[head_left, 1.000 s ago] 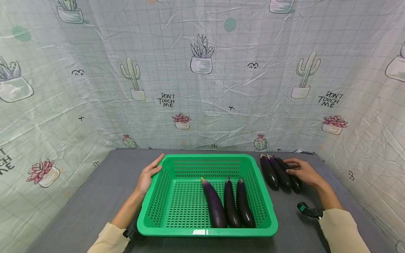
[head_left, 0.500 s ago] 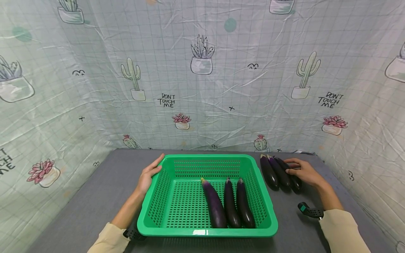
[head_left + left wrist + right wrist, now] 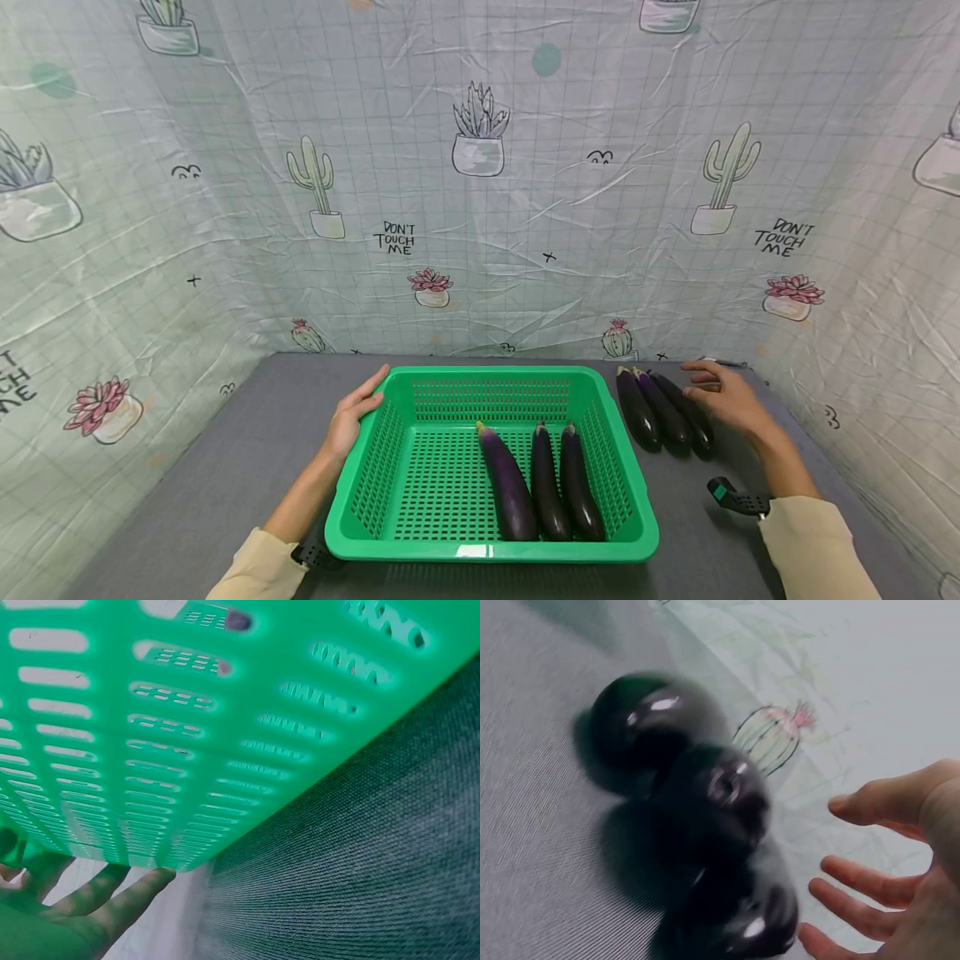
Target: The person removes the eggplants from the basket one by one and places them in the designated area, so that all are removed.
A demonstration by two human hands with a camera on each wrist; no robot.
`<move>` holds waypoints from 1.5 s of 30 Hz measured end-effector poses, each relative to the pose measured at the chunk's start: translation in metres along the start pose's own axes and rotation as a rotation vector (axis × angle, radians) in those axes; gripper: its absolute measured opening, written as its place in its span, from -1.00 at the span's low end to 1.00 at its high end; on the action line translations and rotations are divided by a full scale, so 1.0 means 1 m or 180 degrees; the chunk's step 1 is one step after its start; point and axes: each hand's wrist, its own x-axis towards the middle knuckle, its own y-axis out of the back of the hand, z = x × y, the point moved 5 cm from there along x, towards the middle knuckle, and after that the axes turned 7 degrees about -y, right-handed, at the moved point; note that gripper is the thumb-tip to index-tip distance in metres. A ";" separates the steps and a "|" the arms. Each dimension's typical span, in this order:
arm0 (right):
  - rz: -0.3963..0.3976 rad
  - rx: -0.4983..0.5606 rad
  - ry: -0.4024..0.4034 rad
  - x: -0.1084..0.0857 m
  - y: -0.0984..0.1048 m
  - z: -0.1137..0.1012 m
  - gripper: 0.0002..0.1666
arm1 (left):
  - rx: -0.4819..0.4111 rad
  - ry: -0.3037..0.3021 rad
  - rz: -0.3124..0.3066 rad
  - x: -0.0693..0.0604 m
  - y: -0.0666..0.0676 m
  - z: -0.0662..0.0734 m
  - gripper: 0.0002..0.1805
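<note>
desk (image 3: 210, 492): cloth (image 3: 525, 208) rises behind far edge, also along left and right edges. basket (image 3: 405, 550) mid-desk, between left and right edges. in basket: three eggplants (image 3: 549, 492) side by side, from middle to right wall, stems toward far wall. on desk right of basket, toward desk's far right corner: three loose eggplants (image 3: 664, 412) side by side, stems toward far edge. left hand (image 3: 351, 423) against basket's left wall, near its far left corner. right hand (image 3: 729, 403) at right side of rightmost loose eggplant.
</note>
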 end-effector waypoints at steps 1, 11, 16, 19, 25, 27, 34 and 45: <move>0.0056 0.0028 0.0029 -0.001 0.002 -0.003 -0.39 | -0.0001 0.0003 -0.0005 0.000 0.000 0.000 -0.39; 0.0351 0.0008 0.0231 -0.011 0.016 -0.038 -0.43 | -0.0082 0.0011 0.0005 0.000 -0.001 0.001 -0.39; 0.0496 0.0066 0.0363 -0.017 0.018 -0.060 -0.46 | -0.0043 0.0004 -0.0007 0.000 -0.001 0.001 -0.38; 0.0563 0.0052 0.0509 -0.022 0.019 -0.075 -0.49 | 0.0045 -0.0005 -0.0017 0.000 -0.001 0.002 -0.39; 0.0424 0.0244 0.0836 -0.030 0.014 -0.099 -0.51 | -0.0082 0.0042 -0.0014 -0.001 0.000 0.001 -0.39; 0.0317 0.0403 0.0911 -0.033 0.011 -0.105 -0.51 | -0.0088 0.0046 -0.0024 -0.001 0.000 0.001 -0.38; -0.0028 0.0787 0.1008 -0.041 0.003 -0.125 -0.53 | 0.0015 0.0023 -0.0038 -0.001 0.000 0.002 -0.38; -0.0288 0.0912 0.1062 -0.049 -0.008 -0.146 -0.56 | 0.0201 0.0040 -0.0063 -0.002 -0.002 0.004 -0.38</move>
